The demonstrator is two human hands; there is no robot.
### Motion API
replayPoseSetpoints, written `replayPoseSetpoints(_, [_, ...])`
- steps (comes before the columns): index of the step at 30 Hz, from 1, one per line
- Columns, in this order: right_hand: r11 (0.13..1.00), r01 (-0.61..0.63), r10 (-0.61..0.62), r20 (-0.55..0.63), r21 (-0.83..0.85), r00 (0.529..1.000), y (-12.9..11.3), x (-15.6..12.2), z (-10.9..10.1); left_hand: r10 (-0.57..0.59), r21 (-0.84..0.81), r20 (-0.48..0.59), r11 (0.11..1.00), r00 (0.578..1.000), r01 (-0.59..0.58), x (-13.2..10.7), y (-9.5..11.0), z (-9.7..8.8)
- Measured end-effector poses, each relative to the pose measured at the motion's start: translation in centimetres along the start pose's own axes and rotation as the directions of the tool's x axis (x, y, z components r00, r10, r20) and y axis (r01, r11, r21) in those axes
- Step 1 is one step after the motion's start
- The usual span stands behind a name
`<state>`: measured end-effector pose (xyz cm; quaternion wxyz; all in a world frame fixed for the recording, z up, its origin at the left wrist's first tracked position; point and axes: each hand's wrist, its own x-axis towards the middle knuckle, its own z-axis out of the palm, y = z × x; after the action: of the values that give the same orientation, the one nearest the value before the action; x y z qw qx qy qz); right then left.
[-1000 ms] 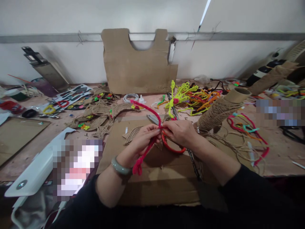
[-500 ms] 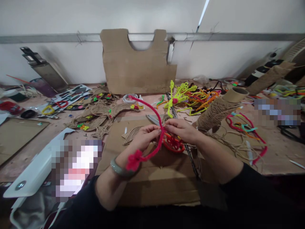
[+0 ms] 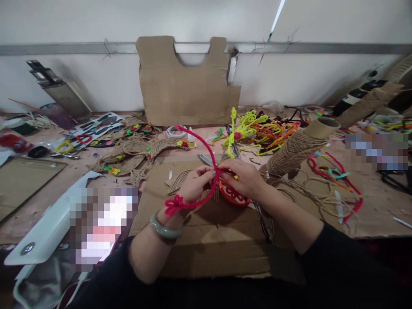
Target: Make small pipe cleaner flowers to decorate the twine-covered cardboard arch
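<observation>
My left hand [image 3: 195, 184] and my right hand [image 3: 243, 177] meet over a flat cardboard sheet [image 3: 206, 244], both pinched on a long pink pipe cleaner [image 3: 202, 146]. Its far end arcs up toward the wall and its near end carries a small knotted loop [image 3: 173, 205] by my left wrist, which wears a pale green bangle [image 3: 165, 229]. Under my right hand sits a red pipe-cleaner ring [image 3: 234, 196] with curled red pieces inside. The pink stem crosses the ring where my fingertips meet.
A heap of yellow, orange and red pipe cleaners [image 3: 257, 128] lies behind my hands. A cone of jute twine [image 3: 298, 148] leans at the right. Scissors [image 3: 206, 160] lie just beyond my fingers. Twine shapes [image 3: 135, 150] lie left; a cut cardboard panel [image 3: 186, 86] stands against the wall.
The pink pipe cleaner's knotted near end has swung up and left, from below my left wrist to beside it. The red ring has tilted under my right hand.
</observation>
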<state>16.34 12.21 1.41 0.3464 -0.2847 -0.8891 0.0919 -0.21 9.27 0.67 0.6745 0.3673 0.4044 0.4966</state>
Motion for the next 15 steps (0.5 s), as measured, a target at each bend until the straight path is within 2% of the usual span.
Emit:
replayPoseSetpoints(3, [0.997,0.000,-0.003,-0.037,-0.082,0.999,-0.1,-0.2,0.1,-0.005,0.041,0.015,0.999,1.000,0.004,-0.1,0.0,0.1])
replayPoseSetpoints(6, [0.993,-0.102,0.103,0.008,-0.055,0.995,-0.5,0.0,0.1,0.012,0.094,0.023,0.995,1.000,-0.014,-0.2,0.0,0.2])
replayPoseSetpoints(10, [0.940,-0.311,0.295,0.125,0.142,0.947,-1.1,0.5,-0.2,0.081,0.165,0.056,0.982,0.995,-0.089,-0.4,0.3,0.2])
replayPoseSetpoints(15, [0.740,-0.494,0.397,0.295,0.457,0.869,-1.0,0.6,-0.3,0.113,0.186,0.100,0.974,0.989,-0.130,-0.5,0.3,0.1])
